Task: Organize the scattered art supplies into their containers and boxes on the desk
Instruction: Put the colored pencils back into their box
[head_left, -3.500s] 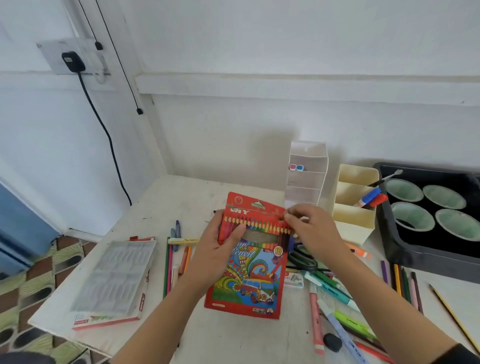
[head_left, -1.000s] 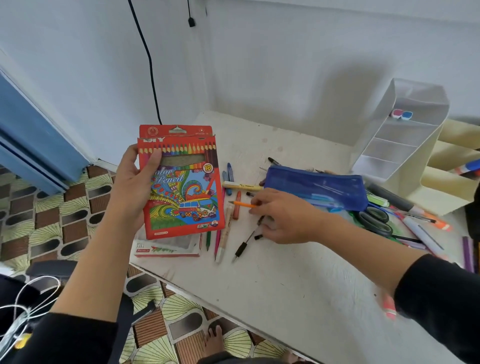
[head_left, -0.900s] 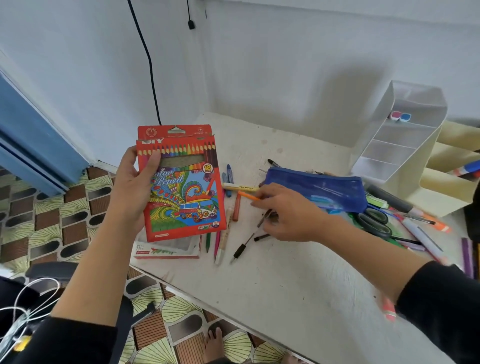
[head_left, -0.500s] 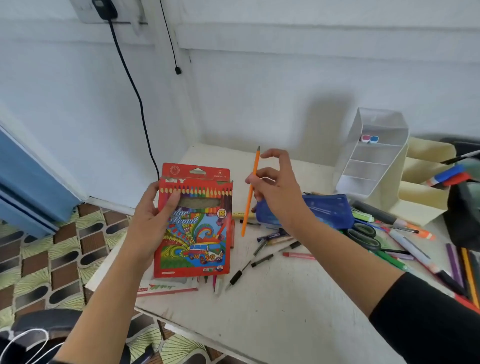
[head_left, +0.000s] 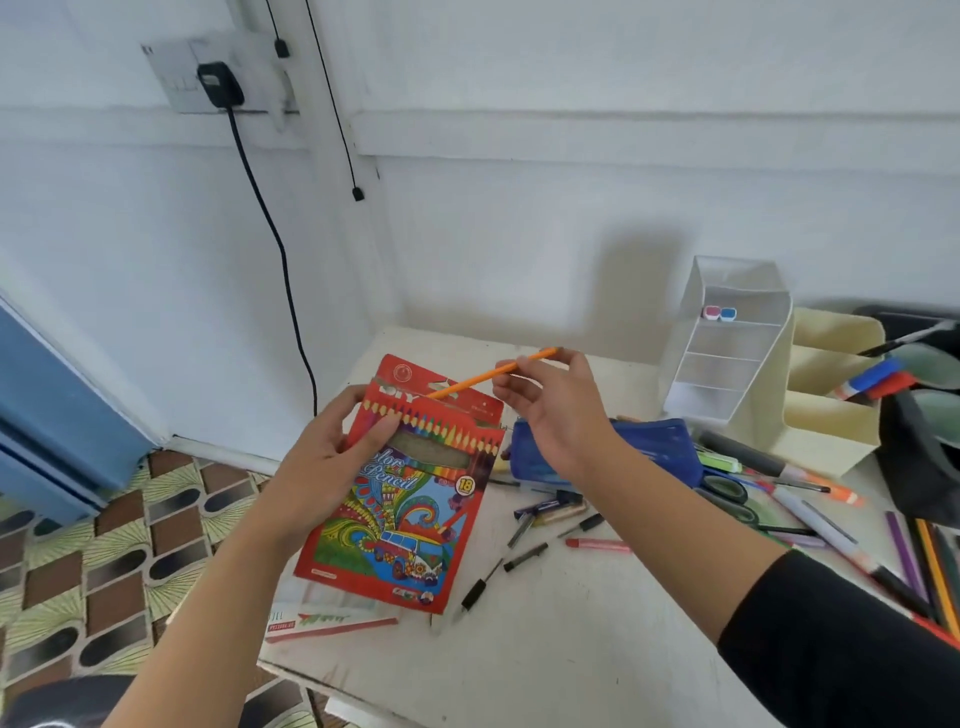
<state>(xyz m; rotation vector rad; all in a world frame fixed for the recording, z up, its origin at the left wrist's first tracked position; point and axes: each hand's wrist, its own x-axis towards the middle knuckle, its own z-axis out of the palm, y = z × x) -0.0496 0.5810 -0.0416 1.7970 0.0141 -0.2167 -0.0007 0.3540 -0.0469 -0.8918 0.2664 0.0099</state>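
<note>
Orange pencil (head_left: 483, 375) is being pinched between the thumb and fingertips of the right hand (head_left: 556, 415), slanted, its lower end at the top flap of the red colour-pencil box (head_left: 415, 509). That box, printed with swirls and a van, is being gripped by the left hand (head_left: 327, 462) above the white desk (head_left: 571, 649).

Most likely a room in a home, with one corner used for craft or schoolwork. Plain white painted wall (head_left: 571, 208) with a socket (head_left: 174, 78), a black charger (head_left: 221, 85) plugged in, its cable (head_left: 275, 234) hanging down. Patterned floor (head_left: 104, 561) in brown and green tiles, household style. Worn white tabletop (head_left: 597, 654) pushed into the corner, strewn with pens (head_left: 525, 556), markers (head_left: 818, 522), scissors (head_left: 727, 491) and a blue pouch (head_left: 654, 452). Two small organizers (head_left: 727, 358), one clear, one cream, at the back.
</note>
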